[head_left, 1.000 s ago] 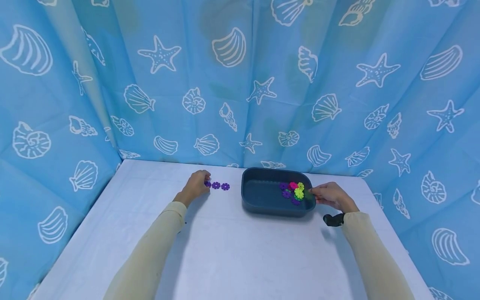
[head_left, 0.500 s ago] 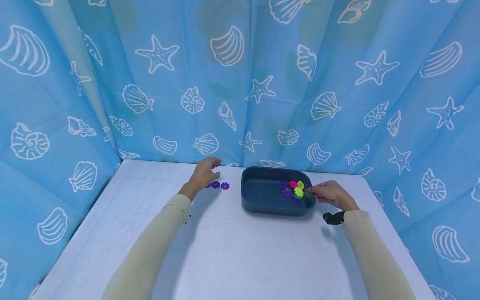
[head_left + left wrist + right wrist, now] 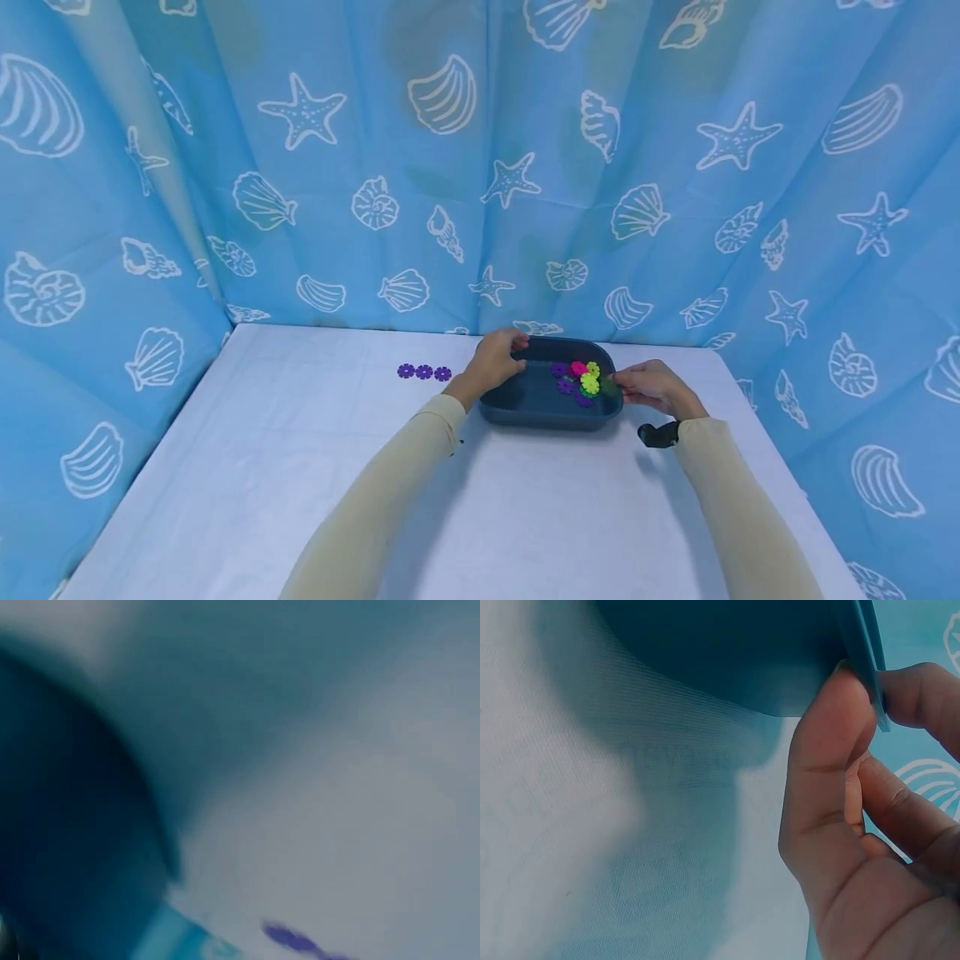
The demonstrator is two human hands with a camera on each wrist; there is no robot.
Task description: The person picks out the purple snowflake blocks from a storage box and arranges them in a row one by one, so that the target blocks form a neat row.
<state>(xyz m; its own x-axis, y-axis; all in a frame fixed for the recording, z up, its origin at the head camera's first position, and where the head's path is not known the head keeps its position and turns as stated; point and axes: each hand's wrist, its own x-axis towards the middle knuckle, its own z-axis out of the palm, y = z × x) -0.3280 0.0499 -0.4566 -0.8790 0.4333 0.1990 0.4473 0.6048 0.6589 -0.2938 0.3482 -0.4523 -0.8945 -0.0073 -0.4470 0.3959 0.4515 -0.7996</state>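
Observation:
A dark blue-grey plastic bin point(image 3: 551, 418) stands at the back of the table. Gathered in its right half are several flower-shaped plastic discs point(image 3: 577, 383) in purple, pink, yellow and green. My right hand point(image 3: 654, 388) pinches the rim at the bin's right end; thumb point(image 3: 829, 735) and finger grip the wall in the right wrist view. Over the bin's left end is my left hand point(image 3: 487, 363), thumb and fingers spread apart, nothing between them. Left of the bin, 3 purple flower discs point(image 3: 423, 372) lie flat in a row.
A white cloth-covered table point(image 3: 525, 508) extends in front of the bin. Behind it and at both sides hangs a blue curtain point(image 3: 442, 167) with white shell and starfish prints. The left wrist view is blurred, with the bin's dark wall point(image 3: 67, 810) at left.
My left hand has lifted off the leftmost purple disc, leaving all 3 in view, and moved right to the bin. My right hand keeps its pinch on the bin's rim.

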